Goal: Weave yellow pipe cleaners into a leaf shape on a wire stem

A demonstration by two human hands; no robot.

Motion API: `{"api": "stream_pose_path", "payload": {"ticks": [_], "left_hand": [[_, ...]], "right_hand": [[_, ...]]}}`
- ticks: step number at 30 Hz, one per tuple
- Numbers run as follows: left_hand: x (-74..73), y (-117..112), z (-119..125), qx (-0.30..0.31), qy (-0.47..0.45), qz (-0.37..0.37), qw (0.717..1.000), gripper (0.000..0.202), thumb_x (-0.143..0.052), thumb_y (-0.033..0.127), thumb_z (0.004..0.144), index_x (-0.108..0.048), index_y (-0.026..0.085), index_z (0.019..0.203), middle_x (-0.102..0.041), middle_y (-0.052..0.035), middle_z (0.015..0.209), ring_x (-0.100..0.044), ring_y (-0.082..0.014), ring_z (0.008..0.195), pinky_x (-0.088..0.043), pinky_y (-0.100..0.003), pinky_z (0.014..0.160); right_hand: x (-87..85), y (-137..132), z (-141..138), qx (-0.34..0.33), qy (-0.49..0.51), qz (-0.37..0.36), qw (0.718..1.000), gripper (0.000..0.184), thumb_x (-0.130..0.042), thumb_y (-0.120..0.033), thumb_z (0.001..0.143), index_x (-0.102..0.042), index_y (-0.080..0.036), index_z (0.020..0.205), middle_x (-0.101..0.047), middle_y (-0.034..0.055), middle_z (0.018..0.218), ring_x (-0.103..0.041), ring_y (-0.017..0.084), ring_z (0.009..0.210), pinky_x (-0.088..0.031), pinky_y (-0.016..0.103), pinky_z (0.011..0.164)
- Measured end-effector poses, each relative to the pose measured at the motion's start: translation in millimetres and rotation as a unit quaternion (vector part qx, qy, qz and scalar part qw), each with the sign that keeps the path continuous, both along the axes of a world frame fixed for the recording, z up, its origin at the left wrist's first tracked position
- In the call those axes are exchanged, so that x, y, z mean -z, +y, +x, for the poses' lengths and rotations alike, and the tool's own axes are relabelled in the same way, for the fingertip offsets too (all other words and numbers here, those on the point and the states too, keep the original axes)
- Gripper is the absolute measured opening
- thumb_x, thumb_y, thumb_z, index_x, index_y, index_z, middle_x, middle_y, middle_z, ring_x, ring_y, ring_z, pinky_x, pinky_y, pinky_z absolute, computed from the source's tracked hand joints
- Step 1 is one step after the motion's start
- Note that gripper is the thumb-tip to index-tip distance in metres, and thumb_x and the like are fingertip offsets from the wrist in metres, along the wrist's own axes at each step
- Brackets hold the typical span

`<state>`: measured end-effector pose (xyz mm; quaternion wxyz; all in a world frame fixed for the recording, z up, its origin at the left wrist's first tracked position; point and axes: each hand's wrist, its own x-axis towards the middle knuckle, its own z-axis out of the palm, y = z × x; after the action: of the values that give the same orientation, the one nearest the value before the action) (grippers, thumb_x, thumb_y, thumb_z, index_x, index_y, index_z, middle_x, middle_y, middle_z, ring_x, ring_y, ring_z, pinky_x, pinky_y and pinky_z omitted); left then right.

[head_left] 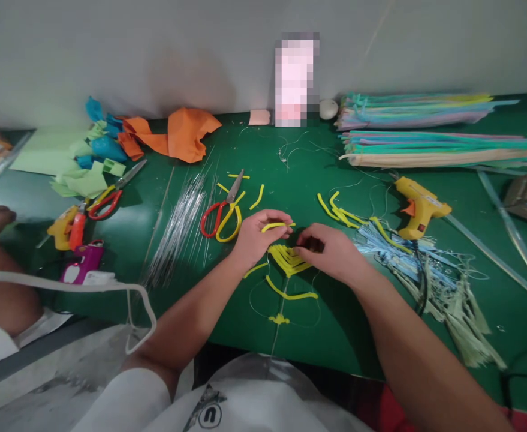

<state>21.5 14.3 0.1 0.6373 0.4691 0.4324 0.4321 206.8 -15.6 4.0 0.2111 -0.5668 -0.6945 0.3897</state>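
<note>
My left hand (263,234) is closed around a short yellow pipe cleaner (272,226), which lies across its fingers. Below it on the green table is a V-shaped piece of nested yellow pipe cleaners (286,262). My right hand (333,249) is at the right side of this piece, fingers curled and thumb against its edge; what they pinch is hidden. Nearer to me lie a curved yellow strip (290,295) and a small yellow knotted shape (279,319) on thin wire. Red-and-yellow-handled scissors (222,216) rest left of my hands, among cut yellow bits.
Thin metal wires (177,222) lie to the left. On the right are a yellow glue gun (418,204), pale tassels (452,300) and pipe cleaner bundles (438,147). Orange paper (191,135) is at the back. Another person's arm (6,276) is at far left.
</note>
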Motion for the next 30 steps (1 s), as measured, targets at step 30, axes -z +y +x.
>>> {"api": "stream_pose_path", "payload": {"ticks": [30], "left_hand": [[0.2,-12,15,-0.050,-0.038,-0.079,0.995,0.026,-0.078,0.036,0.066,-0.066,0.014,0.073,-0.065,0.0002,0.065,-0.061,-0.0118,0.058,-0.052,-0.025,0.056]], "right_hand": [[1.5,3,-4,0.229,0.521,-0.200,0.798,0.020,-0.070,-0.039,0.074,-0.073,-0.022,0.083,-0.070,0.0025,0.085,-0.064,0.019,0.080,-0.051,0.032,0.074]]}}
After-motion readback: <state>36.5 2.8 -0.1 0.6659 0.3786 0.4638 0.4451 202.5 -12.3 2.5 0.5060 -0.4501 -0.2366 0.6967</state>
